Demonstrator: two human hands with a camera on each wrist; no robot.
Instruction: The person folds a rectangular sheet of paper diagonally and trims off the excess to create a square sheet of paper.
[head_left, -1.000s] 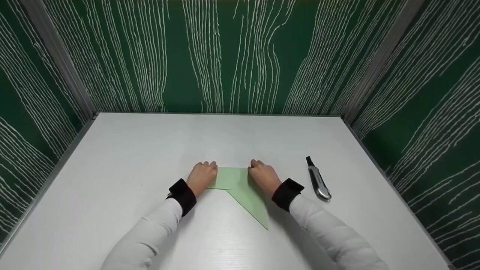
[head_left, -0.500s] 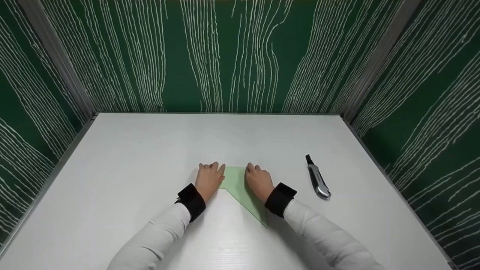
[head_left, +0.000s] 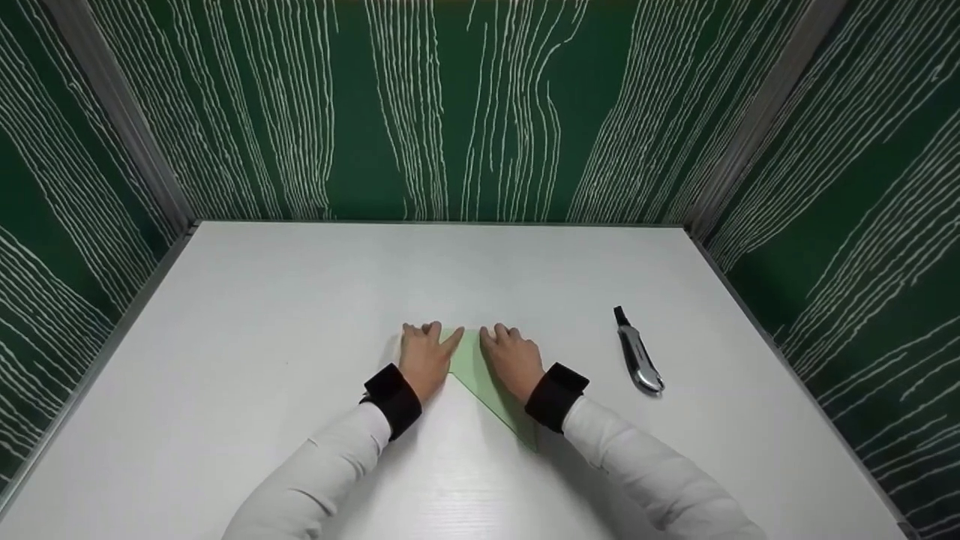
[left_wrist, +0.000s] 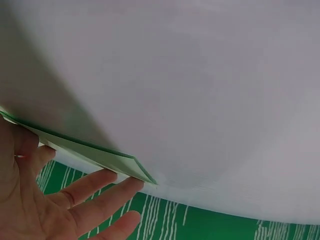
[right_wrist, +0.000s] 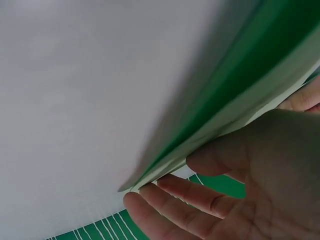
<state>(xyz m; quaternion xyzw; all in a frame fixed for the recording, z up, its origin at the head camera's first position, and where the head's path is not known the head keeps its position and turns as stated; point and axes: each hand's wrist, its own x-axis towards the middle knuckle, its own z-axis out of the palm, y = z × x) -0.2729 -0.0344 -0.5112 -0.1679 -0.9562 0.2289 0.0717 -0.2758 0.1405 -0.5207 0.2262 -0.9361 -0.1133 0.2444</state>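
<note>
A folded light green sheet of paper (head_left: 471, 358) lies on the white table, its long point slanting toward the person at the right. My left hand (head_left: 426, 358) rests on the paper's left part and covers most of it, fingers spread and fairly straight. On the right part lies my right hand (head_left: 513, 361), its fingertips near the far edge. In the left wrist view, fingertips touch the folded paper (left_wrist: 95, 154) close to its corner. The right wrist view shows the thumb and extended fingers along the paper's layers (right_wrist: 220, 127), with a darker green face toward the table.
A grey and black utility knife (head_left: 639, 358) lies to the right of the right hand on the white table (head_left: 300, 285). Green walls (head_left: 367, 150) with white wavy lines stand behind and at both sides. Both wrists wear black bands (head_left: 556, 397).
My left hand has slid right over the paper, covering more of it, with its fingers spreading. My right hand has shifted slightly left. The hands are closer together; the knife stays put.
</note>
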